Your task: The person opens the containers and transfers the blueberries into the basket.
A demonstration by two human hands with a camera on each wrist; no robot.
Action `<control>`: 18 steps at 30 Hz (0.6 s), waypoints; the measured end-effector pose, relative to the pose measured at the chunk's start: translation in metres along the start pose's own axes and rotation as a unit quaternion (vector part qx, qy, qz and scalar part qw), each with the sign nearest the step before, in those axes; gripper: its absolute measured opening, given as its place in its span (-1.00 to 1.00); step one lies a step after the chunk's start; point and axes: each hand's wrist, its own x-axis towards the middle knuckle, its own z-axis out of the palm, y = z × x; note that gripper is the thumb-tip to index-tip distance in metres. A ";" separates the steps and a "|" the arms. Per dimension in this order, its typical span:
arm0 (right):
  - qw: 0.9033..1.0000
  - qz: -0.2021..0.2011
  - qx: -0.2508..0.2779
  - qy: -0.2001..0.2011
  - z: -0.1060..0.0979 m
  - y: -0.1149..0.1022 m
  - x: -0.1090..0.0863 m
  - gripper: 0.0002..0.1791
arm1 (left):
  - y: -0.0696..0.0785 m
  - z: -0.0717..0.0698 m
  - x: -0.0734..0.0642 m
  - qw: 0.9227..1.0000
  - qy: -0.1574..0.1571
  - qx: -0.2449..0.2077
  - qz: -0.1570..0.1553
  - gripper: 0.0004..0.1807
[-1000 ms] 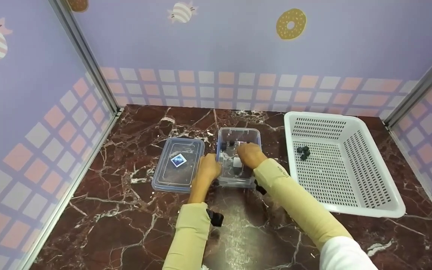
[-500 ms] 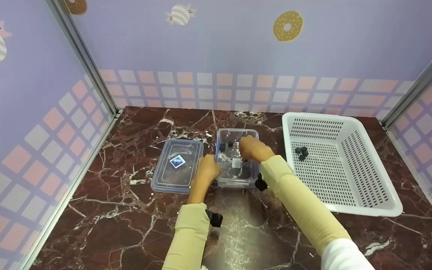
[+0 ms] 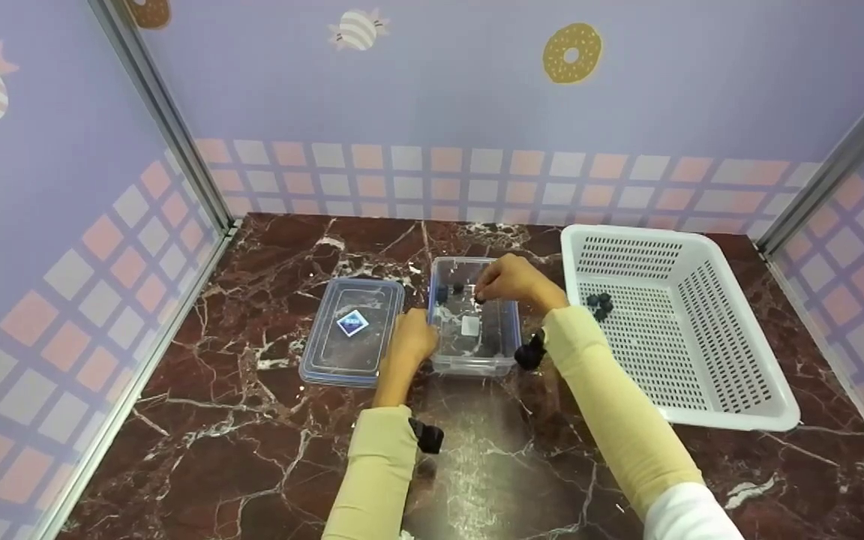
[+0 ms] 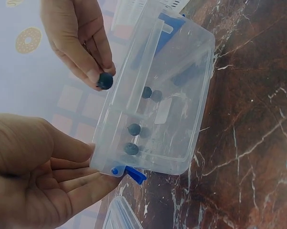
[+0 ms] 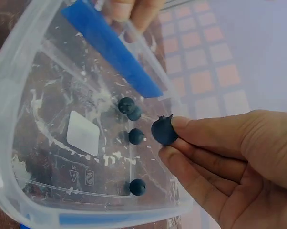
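Observation:
My left hand [image 3: 412,337] grips the left rim of a clear plastic box [image 3: 473,367] with blue side clips, thumb above and fingers beneath in the left wrist view. Over the box's far part, my right hand [image 3: 513,281] pinches a blueberry [image 5: 163,131] between thumb and fingertips, its crown upward in the right wrist view. Inside the box lie a few more blueberries [image 4: 134,129], near its far end, and a white square label [image 5: 83,132] shows on the bottom. The right hand hides part of the box in the head view.
A clear lid [image 3: 357,352] with a blue diamond sticker lies left of the box. On the right stands a white perforated basket [image 3: 758,360] with several blueberries [image 3: 600,304] at its left side. Walls enclose the marble-patterned table [image 3: 252,442] at the back and sides.
My right hand has drawn up and away from the box's inside, and the blueberry now shows at its fingertips. The left hand keeps its grip on the box rim.

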 end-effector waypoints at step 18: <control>0.980 0.046 0.190 0.028 -0.024 0.029 -0.017 -0.73 | -0.002 0.001 0.000 1.000 0.007 -0.009 0.018 -0.87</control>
